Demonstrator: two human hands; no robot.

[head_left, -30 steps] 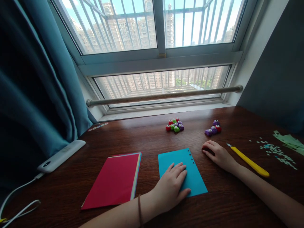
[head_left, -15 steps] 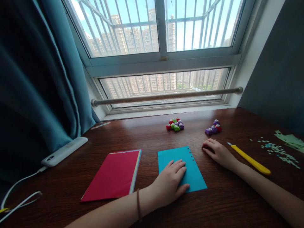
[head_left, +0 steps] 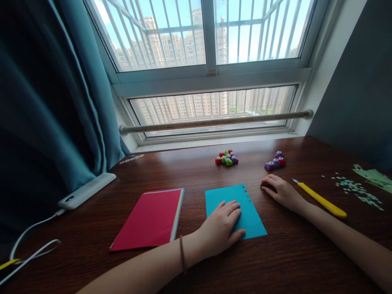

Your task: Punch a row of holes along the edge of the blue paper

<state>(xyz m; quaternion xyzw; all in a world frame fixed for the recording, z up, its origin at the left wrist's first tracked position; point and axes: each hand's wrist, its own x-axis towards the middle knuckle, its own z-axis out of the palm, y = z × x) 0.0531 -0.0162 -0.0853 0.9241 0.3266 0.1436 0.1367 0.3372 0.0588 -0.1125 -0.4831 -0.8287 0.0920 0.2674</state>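
A light-blue sheet of paper (head_left: 248, 222) lies in front of me, with several small holes along its upper right edge. My left hand (head_left: 223, 223) rests flat on it, fingers extended and thumb apart. To the right of the sheet, my right hand (head_left: 280, 192) is low on the table, its fingers curled and the fingertips close to the thumb. Whatever may be between them is too small or hidden to make out. Beside that hand lies a yellow-handled craft knife (head_left: 321, 200). Just beyond it sits a group of purple and red craft punches (head_left: 275, 162).
A stack of coloured paper with red on top (head_left: 150, 220) lies left. More small punches (head_left: 227, 157) stand near the window. Tiny paper cut-outs (head_left: 357, 190) and pale green scraps (head_left: 373, 177) lie at right. A white power strip (head_left: 87, 191) with a cable is beside the curtain.
The whole view has shifted slightly, with table things a little higher in the picture. Both hands keep nearly the same places, the left on the blue paper and the right beside it.
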